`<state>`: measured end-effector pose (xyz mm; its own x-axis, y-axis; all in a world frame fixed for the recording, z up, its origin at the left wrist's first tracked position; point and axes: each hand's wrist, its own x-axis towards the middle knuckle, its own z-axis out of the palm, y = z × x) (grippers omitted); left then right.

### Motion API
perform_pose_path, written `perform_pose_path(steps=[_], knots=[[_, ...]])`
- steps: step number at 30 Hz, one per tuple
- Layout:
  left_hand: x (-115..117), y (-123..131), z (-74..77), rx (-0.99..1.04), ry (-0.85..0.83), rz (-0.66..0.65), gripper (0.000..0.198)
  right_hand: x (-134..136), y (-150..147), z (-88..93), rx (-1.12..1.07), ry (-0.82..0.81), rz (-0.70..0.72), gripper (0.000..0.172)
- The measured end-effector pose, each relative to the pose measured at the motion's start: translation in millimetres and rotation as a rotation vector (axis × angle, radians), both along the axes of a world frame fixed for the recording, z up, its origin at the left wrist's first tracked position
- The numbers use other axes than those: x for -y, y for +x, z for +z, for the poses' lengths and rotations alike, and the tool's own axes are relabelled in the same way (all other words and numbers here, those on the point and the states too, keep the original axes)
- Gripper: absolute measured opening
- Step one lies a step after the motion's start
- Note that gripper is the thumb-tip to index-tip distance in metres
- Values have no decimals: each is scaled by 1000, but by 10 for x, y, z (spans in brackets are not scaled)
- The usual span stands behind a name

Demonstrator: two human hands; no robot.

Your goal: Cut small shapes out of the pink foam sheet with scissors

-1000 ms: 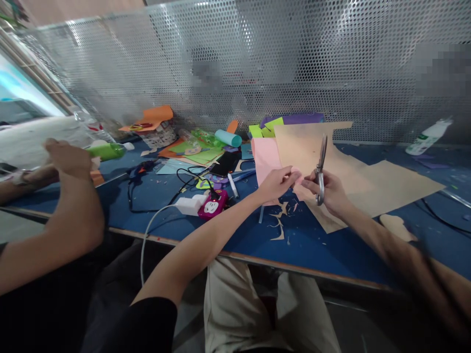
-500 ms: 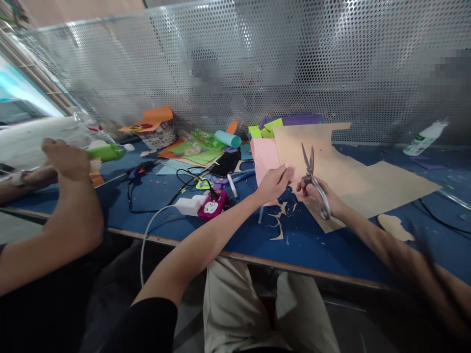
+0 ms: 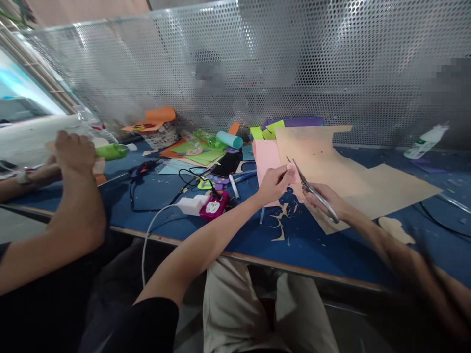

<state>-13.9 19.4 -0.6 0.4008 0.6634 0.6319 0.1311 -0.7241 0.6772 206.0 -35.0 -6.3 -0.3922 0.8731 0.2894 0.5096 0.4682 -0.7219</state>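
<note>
Now | left hand [image 3: 274, 182]: fingertips pinched on small pink paper piece [image 3: 292, 172] | right hand [image 3: 324, 198]: closed around silver metal scissors [image 3: 312, 188] | change: blades tipped from upright toward left hand, tips slightly apart at the pink piece | judgement: cut seems lined up.

There is one pair of scissors [image 3: 315, 192], one pink sheet [image 3: 265, 157] and one tan sheet [image 3: 331, 157]. There is also one phone [image 3: 228, 164], one teal roll [image 3: 228, 139], one white bottle [image 3: 425, 142] and one green bottle [image 3: 110, 152].

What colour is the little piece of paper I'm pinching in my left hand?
Pink; the paper piece in the left hand shows best in the head view.
</note>
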Motion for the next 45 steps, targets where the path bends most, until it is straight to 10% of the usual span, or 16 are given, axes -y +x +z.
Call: perform_pose_path(steps=[45], knots=[[38, 63, -19, 106, -104, 35, 65, 28, -84, 34, 100, 20, -159, 50]])
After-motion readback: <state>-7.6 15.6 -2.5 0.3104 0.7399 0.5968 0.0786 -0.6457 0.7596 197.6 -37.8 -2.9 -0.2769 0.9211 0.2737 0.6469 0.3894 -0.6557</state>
